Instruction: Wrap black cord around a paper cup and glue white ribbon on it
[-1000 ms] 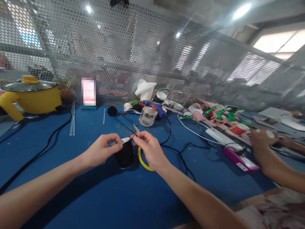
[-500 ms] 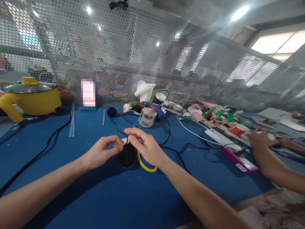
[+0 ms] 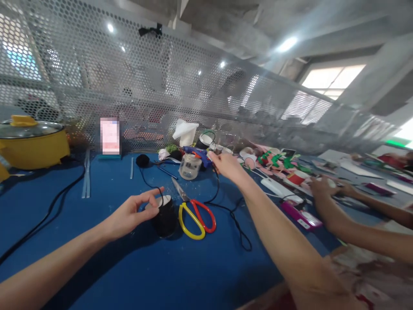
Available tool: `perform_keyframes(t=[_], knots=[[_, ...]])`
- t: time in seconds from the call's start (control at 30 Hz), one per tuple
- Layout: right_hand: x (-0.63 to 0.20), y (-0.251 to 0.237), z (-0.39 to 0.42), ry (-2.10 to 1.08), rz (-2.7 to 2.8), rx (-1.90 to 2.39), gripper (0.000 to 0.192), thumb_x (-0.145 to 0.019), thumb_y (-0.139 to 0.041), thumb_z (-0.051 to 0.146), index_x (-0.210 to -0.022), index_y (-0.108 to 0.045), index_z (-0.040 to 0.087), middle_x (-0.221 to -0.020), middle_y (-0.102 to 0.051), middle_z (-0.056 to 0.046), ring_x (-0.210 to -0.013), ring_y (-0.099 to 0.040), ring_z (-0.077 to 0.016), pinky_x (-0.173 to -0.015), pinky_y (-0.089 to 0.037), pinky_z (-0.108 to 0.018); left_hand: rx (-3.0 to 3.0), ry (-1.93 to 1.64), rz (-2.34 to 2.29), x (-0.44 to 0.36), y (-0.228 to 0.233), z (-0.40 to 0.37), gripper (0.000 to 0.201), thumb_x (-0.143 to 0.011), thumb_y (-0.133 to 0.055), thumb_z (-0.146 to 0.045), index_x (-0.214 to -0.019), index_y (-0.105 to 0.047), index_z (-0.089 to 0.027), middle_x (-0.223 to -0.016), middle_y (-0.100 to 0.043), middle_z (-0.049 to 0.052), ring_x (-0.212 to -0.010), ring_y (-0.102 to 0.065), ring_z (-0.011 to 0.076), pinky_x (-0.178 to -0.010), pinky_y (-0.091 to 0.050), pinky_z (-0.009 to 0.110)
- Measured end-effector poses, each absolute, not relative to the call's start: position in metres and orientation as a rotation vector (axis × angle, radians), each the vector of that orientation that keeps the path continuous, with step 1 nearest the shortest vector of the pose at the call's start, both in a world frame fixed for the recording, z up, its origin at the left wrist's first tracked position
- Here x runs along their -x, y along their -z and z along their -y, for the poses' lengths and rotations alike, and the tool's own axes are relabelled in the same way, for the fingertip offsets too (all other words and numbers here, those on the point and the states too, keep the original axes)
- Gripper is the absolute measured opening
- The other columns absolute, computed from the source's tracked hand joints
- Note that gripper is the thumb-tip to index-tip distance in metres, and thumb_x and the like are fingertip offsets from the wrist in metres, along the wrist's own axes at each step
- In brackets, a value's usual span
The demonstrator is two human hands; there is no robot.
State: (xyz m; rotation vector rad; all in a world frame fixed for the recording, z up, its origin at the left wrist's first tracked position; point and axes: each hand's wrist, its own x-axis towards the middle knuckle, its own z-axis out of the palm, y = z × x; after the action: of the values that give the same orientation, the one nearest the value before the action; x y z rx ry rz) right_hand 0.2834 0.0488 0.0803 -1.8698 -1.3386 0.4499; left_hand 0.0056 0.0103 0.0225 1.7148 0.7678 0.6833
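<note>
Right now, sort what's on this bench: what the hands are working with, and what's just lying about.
In hand:
left hand at the black spool
right hand reaching by the glue gun

Lying about:
scissors
jar
yellow pot
pink case

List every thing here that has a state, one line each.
left hand: fingers on the black thread spool, which stands upright
right hand: stretched toward the glue gun, grip unclear
scissors: lying flat, blades shut
glass jar: upright
yellow pot: lid on
</note>
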Motion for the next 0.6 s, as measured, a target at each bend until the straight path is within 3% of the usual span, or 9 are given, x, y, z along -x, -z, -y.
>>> perform_keyframes(t=[0.17,0.27,0.33,0.4,0.5,0.6], knots=[[-0.272,-0.071,-0.071,-0.851,1.243,1.808,0.035,-0.085,-0.044,0.041,-0.066,-0.055,0.013,-0.054,-0.06,-0.004,-0.051,-0.061,-0.014,-0.051,-0.051,-0.027,-1.782,-0.679,-0.747,-0.003,-0.021,-0.012,0.024,-0.075,-0.055,-0.04,-0.067,-0.051,-0.018,-0.14,-0.033,0.012,-0.13,-0.024,0.0286,-0.102,-0.019,0.044],[-0.266,-0.068,-0.077,-0.965,1.175,1.781,0.023,-0.085,-0.049,0.032,-0.09,-0.057,0.011,-0.082,-0.063,-0.008,-0.07,-0.062,-0.0155,-0.061,-0.052,-0.032,-1.833,-0.678,-0.744,-0.002,-0.02,-0.013,0.023,-0.076,-0.054,-0.04,-0.068,-0.051,-0.018,-0.138,-0.036,0.013,-0.131,-0.022,0.0277,-0.102,-0.018,0.044],[-0.263,-0.065,-0.078,-0.968,1.127,1.76,0.027,-0.085,-0.05,0.029,-0.106,-0.053,0.013,-0.104,-0.057,-0.008,-0.087,-0.058,-0.0179,-0.072,-0.049,-0.037,-1.85,-0.677,-0.743,-0.002,-0.02,-0.013,0.023,-0.076,-0.054,-0.039,-0.068,-0.051,-0.018,-0.137,-0.036,0.013,-0.131,-0.023,0.0276,-0.102,-0.018,0.044],[-0.26,-0.06,-0.077,-0.944,1.088,1.724,0.031,-0.085,-0.049,0.029,-0.113,-0.049,0.016,-0.113,-0.052,-0.008,-0.094,-0.055,-0.0193,-0.077,-0.047,-0.04,-1.849,-0.675,-0.741,-0.001,-0.019,-0.014,0.024,-0.076,-0.054,-0.04,-0.068,-0.051,-0.017,-0.137,-0.036,0.013,-0.13,-0.023,0.0278,-0.101,-0.019,0.044],[-0.256,-0.057,-0.076,-0.873,1.053,1.64,0.03,-0.085,-0.049,0.029,-0.111,-0.05,0.015,-0.11,-0.054,-0.008,-0.091,-0.056,-0.0189,-0.076,-0.048,-0.039,-1.835,-0.673,-0.742,-0.001,-0.018,-0.014,0.024,-0.075,-0.055,-0.04,-0.068,-0.052,-0.018,-0.137,-0.037,0.013,-0.129,-0.025,0.0281,-0.101,-0.02,0.044],[-0.253,-0.06,-0.073,-0.77,1.035,1.513,0.017,-0.084,-0.048,0.023,-0.096,-0.053,0.013,-0.09,-0.06,-0.005,-0.075,-0.06,-0.0146,-0.064,-0.05,-0.029,-1.821,-0.677,-0.744,-0.001,-0.017,-0.014,0.025,-0.074,-0.055,-0.042,-0.068,-0.052,-0.017,-0.136,-0.038,0.013,-0.128,-0.029,0.0284,-0.101,-0.02,0.043]])
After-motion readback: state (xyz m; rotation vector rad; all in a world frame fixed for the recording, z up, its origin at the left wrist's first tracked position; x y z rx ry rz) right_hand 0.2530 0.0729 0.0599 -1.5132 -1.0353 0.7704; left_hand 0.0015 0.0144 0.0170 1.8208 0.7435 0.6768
